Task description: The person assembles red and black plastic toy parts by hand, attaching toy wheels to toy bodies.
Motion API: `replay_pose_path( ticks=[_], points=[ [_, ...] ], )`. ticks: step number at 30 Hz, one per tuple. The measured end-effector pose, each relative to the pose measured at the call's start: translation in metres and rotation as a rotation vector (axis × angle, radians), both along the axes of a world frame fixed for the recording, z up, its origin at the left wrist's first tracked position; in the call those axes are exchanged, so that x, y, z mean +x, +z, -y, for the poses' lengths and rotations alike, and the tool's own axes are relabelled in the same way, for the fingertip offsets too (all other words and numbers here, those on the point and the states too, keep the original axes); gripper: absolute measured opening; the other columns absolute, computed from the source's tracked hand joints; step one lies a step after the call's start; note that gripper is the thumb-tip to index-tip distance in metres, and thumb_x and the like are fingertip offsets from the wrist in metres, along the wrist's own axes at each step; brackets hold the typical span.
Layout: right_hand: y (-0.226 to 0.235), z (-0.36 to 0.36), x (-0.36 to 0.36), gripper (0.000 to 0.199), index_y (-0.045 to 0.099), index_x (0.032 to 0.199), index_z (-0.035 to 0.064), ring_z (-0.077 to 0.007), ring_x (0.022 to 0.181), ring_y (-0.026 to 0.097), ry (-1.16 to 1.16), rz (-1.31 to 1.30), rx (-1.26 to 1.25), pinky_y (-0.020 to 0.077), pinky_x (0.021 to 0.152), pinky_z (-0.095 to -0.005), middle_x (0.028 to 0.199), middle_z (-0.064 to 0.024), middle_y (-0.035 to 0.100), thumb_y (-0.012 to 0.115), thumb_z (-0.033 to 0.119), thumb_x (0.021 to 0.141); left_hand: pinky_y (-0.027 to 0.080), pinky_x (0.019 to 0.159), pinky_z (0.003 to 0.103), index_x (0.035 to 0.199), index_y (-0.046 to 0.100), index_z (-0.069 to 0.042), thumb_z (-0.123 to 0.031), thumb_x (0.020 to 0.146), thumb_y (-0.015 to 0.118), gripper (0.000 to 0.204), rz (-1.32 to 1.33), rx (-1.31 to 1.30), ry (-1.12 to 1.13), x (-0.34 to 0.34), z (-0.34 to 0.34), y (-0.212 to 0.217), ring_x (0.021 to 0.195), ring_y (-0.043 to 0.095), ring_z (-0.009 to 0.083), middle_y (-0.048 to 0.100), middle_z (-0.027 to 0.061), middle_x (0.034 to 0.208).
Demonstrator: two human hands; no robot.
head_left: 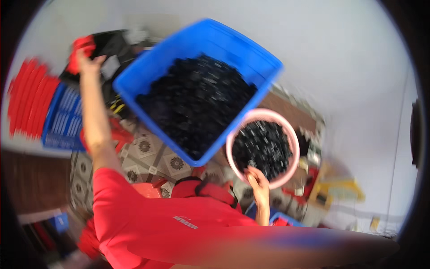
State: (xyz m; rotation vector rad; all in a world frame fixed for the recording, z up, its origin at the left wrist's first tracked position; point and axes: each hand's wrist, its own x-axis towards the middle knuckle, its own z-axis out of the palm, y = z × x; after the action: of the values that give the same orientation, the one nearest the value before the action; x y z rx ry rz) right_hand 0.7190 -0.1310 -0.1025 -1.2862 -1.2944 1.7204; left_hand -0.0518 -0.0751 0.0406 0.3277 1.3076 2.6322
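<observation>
At the far left my left hand (91, 65) reaches out over a black crate (117, 42). Its thumb stands away from the fingers, which touch or overlap a blurred red piece (80, 49); no firm grip shows. My right hand (260, 183) is at the near rim of a round pink basket (293, 144), its fingertips pressed together over small black pieces (264, 145) inside. Whatever those fingers pinch is too small to make out. Between the hands, a big blue tub (233, 42) holds a heap of small black parts (201, 98).
Stacked red strips (31, 96) lie at the left on a blue slatted crate (67, 116). Below the tub is a patterned tile floor (145, 145), with a red stool (148, 189) on it. A yellow object (340, 190) leans by the wall at the right.
</observation>
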Motion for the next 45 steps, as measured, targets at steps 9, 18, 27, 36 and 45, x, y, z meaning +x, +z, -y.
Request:
replay_pose_path(
  ticks=[9, 18, 27, 36, 45],
  points=[
    [-0.041, 0.055, -0.023, 0.036, 0.059, 0.124, 0.0002, -0.0143, 0.101, 0.062, -0.130, 0.090, -0.021, 0.0491, 0.088, -0.0279, 0.111, -0.0076, 0.067, 0.066, 0.017, 0.093, 0.048, 0.096, 0.032, 0.141, 0.040, 0.000, -0.013, 0.094, 0.060, 0.053, -0.710, -0.332, -1.206, 0.429, -0.173, 0.064, 0.114, 0.059, 0.0226, 0.060, 0.0144, 0.124],
    [-0.149, 0.138, 0.176, 0.016, 0.064, 0.106, 0.0014, -0.0087, 0.066, 0.058, -1.472, 0.192, 0.184, 0.0479, 0.062, -0.0227, 0.076, -0.0020, 0.064, 0.057, 0.014, 0.099, 0.046, 0.093, 0.033, 0.137, 0.048, -0.007, -0.014, 0.082, 0.073, 0.061, -1.585, -0.535, -2.374, 0.706, -0.101, -0.040, 0.105, 0.059, 0.0201, 0.063, 0.0112, 0.113],
    [-0.370, 0.214, 0.381, 0.092, 0.039, 0.142, -0.0010, -0.0364, 0.112, 0.059, -1.199, 0.762, -0.533, 0.0469, 0.097, -0.0384, 0.125, -0.0231, 0.058, 0.085, 0.026, 0.067, 0.050, 0.093, 0.035, 0.135, 0.048, -0.006, -0.024, 0.087, 0.071, 0.057, -1.355, -0.922, -2.806, 0.822, 0.043, -0.190, 0.108, 0.062, 0.0243, 0.063, 0.0147, 0.117],
    [-0.429, 0.200, 0.401, 0.111, 0.026, 0.148, 0.0069, -0.0469, 0.127, 0.039, -0.747, 0.994, -0.602, 0.0389, 0.104, -0.0519, 0.136, -0.0259, 0.043, 0.083, 0.037, 0.058, 0.049, 0.091, 0.032, 0.140, 0.044, -0.008, -0.016, 0.092, 0.065, 0.053, -0.861, -1.097, -2.727, 0.895, 0.103, -0.225, 0.109, 0.060, 0.0198, 0.060, 0.0135, 0.121],
    [-0.213, 0.295, 0.367, 0.055, 0.053, 0.124, 0.0063, -0.0227, 0.090, 0.065, -1.716, -0.456, -0.428, 0.0546, 0.075, -0.0370, 0.104, -0.0079, 0.065, 0.069, 0.038, 0.083, 0.046, 0.095, 0.032, 0.144, 0.039, -0.008, -0.012, 0.091, 0.066, 0.059, -0.469, -1.089, -2.532, 0.895, 0.116, -0.238, 0.114, 0.056, 0.0203, 0.057, 0.0142, 0.127]
  ],
)
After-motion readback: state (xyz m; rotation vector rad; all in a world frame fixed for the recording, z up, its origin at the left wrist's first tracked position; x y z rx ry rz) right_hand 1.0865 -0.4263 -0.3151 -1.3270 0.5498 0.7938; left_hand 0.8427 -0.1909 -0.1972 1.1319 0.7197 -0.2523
